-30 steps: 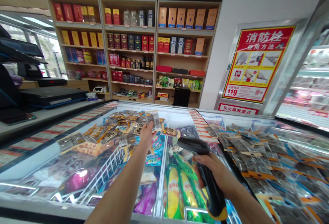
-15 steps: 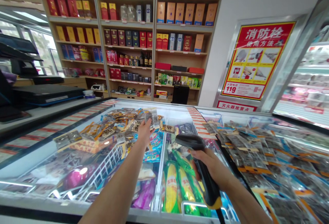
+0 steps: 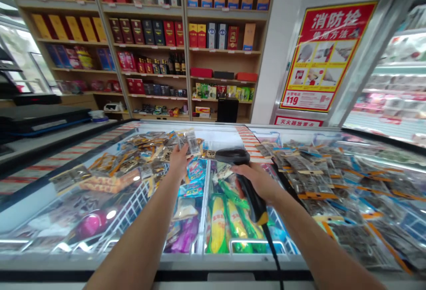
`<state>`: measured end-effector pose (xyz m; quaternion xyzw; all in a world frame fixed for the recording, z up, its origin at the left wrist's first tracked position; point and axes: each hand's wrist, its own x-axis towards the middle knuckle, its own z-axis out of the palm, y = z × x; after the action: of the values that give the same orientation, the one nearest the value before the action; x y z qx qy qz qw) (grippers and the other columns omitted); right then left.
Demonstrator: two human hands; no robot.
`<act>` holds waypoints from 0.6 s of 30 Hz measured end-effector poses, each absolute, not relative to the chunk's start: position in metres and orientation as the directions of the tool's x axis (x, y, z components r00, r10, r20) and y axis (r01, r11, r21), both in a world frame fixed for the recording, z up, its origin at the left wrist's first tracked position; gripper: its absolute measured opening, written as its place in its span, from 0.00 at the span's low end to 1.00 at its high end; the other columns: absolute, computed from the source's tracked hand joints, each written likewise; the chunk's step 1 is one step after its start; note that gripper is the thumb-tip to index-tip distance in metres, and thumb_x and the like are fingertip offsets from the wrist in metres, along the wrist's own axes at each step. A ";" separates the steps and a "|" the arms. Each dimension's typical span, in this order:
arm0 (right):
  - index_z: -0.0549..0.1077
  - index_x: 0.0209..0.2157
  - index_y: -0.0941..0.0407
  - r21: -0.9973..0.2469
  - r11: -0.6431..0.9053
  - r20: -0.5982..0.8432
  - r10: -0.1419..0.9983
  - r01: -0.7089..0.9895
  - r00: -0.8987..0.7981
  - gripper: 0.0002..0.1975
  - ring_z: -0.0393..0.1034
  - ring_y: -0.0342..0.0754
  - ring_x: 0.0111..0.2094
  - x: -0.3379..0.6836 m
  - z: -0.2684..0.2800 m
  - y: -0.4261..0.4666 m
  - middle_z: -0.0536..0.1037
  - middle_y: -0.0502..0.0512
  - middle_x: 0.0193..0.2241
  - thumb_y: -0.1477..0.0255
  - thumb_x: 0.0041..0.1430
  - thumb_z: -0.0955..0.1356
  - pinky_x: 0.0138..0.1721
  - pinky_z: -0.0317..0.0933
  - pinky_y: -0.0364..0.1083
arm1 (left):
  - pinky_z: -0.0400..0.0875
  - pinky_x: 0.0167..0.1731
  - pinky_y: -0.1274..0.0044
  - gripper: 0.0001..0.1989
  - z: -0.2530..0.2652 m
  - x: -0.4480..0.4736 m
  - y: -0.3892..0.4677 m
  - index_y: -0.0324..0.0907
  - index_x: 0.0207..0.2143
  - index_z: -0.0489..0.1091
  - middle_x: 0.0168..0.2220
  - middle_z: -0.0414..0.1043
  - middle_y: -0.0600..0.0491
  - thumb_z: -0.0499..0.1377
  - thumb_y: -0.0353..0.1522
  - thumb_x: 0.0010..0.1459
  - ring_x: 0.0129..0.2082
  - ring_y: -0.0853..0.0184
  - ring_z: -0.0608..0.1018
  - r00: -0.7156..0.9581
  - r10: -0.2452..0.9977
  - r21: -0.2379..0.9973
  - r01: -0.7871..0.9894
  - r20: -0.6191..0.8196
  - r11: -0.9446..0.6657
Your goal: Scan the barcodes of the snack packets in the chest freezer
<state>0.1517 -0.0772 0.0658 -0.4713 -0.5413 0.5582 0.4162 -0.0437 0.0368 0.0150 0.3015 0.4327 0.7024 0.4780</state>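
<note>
My left hand (image 3: pixel 179 161) reaches over the freezer's left half, its fingers closed on a clear snack packet (image 3: pixel 190 142) with a pale label side turned up. Beneath and left of it lies a pile of similar orange-edged packets (image 3: pixel 129 163) on the glass. In my right hand (image 3: pixel 254 179) is a black barcode scanner (image 3: pixel 248 185) with a yellow band at its handle's end and a cable hanging down. The scanner's head points left, toward the packet but apart from it. Below it, under the glass, are corn packs (image 3: pixel 218 225) in green and yellow wrapping.
A second heap of packets (image 3: pixel 313 170) covers the freezer's right side. White wire baskets (image 3: pixel 133 210) divide the goods inside. Shelves (image 3: pixel 146 45) of boxes and bottles stand behind, beside a red fire hydrant poster (image 3: pixel 328 57). At left is a counter with dark equipment (image 3: pixel 43 121).
The scanner has moved left and up, closer to the packet in my left hand. The head view has shifted, so the shelves appear higher and further left. Both hands keep their holds.
</note>
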 end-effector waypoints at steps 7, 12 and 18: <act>0.64 0.17 0.59 -0.996 -0.077 -0.085 0.963 0.041 -0.254 0.12 0.62 0.41 0.11 0.151 0.065 -0.097 0.68 0.49 0.11 0.65 0.46 0.63 0.12 0.53 0.38 | 0.68 0.29 0.79 0.09 0.014 -0.042 0.037 0.45 0.33 0.65 0.33 0.69 0.55 0.56 0.32 0.45 0.33 0.71 0.72 -0.362 0.932 0.903 -0.395 0.013 -0.166; 0.64 0.18 0.59 -0.993 -0.092 -0.107 0.971 0.077 -0.213 0.12 0.62 0.41 0.11 0.146 0.064 -0.096 0.68 0.49 0.11 0.65 0.47 0.63 0.11 0.53 0.39 | 0.68 0.30 0.78 0.09 0.016 -0.043 0.036 0.46 0.33 0.65 0.35 0.69 0.56 0.56 0.32 0.45 0.34 0.71 0.72 -0.359 0.933 0.897 -0.405 0.024 -0.179; 0.64 0.18 0.59 -0.988 -0.082 -0.106 0.976 0.130 -0.191 0.12 0.62 0.41 0.11 0.145 0.063 -0.097 0.67 0.48 0.11 0.65 0.47 0.63 0.12 0.52 0.39 | 0.68 0.28 0.79 0.09 0.015 -0.044 0.038 0.46 0.33 0.65 0.33 0.69 0.57 0.55 0.32 0.45 0.30 0.72 0.71 -0.375 0.927 0.897 -0.405 0.013 -0.177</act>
<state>0.1452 -0.0966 0.0626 -0.5006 -0.5523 0.5388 0.3926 -0.0442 0.0385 0.0148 0.3000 0.4351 0.7059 0.4716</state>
